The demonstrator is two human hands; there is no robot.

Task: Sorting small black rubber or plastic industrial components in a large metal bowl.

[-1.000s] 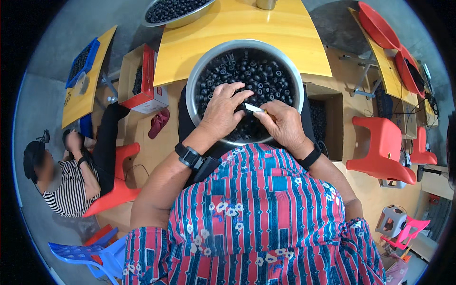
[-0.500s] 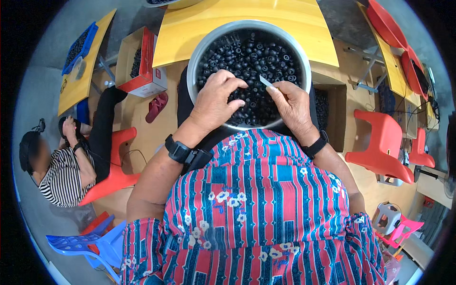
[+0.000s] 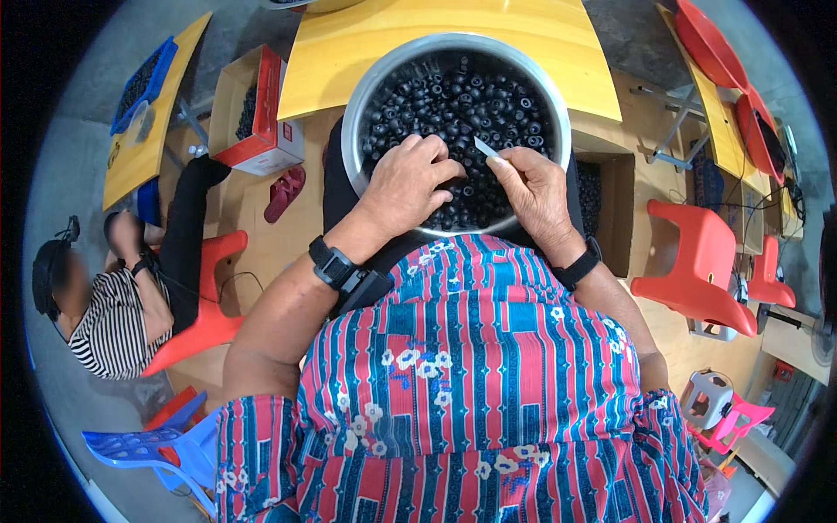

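Observation:
A wide metal bowl full of small black ring-like parts rests against the near edge of the yellow table, in front of my body. My left hand is over the left side of the bowl, low among the parts. Its fingers are bent, with thumb and forefinger apart, and no part shows between them. Some of its fingertips are hidden. My right hand is closed on a small knife blade over the right side of the bowl. The pale blade points up and left toward the middle of the parts.
A yellow table lies beyond the bowl. Cardboard boxes with black parts stand on both sides. Red stools are at the right. At the left, a person in a striped shirt sits near another table with a blue tray.
My left hand has dipped and turned slightly, its thumb and forefinger coming closer together. My right hand and the blade have barely moved.

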